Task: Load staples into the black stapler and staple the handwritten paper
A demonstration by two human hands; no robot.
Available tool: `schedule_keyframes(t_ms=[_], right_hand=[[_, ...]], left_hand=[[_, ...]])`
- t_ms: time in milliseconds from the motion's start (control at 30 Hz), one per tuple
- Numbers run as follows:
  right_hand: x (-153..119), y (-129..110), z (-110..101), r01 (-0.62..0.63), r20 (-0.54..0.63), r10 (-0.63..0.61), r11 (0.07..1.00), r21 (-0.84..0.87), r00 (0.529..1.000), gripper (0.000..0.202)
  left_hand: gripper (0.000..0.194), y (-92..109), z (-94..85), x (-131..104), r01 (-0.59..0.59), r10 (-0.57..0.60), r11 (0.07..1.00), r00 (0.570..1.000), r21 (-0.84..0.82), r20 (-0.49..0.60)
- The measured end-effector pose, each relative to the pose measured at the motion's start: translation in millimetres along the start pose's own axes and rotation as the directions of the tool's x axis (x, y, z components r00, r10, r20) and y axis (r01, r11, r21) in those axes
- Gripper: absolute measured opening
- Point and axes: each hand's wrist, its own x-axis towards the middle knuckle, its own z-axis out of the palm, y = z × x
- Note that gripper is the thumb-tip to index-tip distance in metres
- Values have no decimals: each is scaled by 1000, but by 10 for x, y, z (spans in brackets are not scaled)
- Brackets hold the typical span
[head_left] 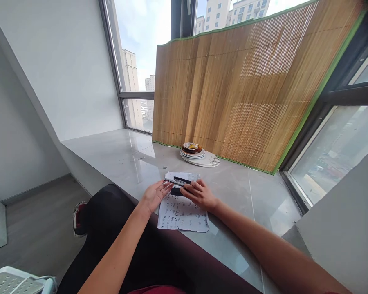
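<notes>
Handwriting [175,212] in dark ink is running in several rows down the white sheet of paper [187,224], with some marks looking heavier than others, but the characters are appearing too small and blurred to read. Near the sheet's far edge, fainter tiny marks [195,177] are showing, equally unreadable, so no word or number is coming through legibly.
</notes>
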Motion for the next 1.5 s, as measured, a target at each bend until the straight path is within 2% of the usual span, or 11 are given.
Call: schedule_keyframes(t_ms=[333,500,633,700,800,933,1033,1133,1200,1333,1500], right_hand=[[8,-26,-34,21,16,-21,999,31,1000,35],[38,-20,74,-142,-90,145,989,36,985,29],[97,-4,145,-339,-201,389,909,242,899,23],[106,21,168,-381,-159,462,847,370,873,25],[96,53,201,-415,-45,482,794,443,875,28],[95,52,226,-452,46,470,811,371,882,27],[105,32,186,-427,-15,444,869,251,896,30],[104,10,111,-254,-141,277,953,165,950,40],[101,-12,70,-88,-178,108,989,116,978,41],[109,-59,33,123,-181,-114,992,37,977,29],[128,-81,28,113,-201,-102,993,43,974,12]], left_hand=[[28,29,-10,-31,-11,12,999,1000,-30,22],[27,12,-5,-29,-155,157,987,986,46,-56],[22,56,-7,-68,-382,400,914,904,135,-149],[18,87,-14,-98,-461,491,867,855,189,-166],[15,114,-22,-141,-516,568,809,810,283,-148],[23,103,-6,-190,-541,627,701,778,464,-41],[25,77,47,-260,-539,622,545,773,642,121],[23,41,150,-374,-528,594,301,755,795,276],[21,6,233,-455,-530,560,198,751,824,348],[21,-69,356,-555,-578,471,222,769,785,433],[19,-107,378,-552,-590,412,291,788,753,458]])
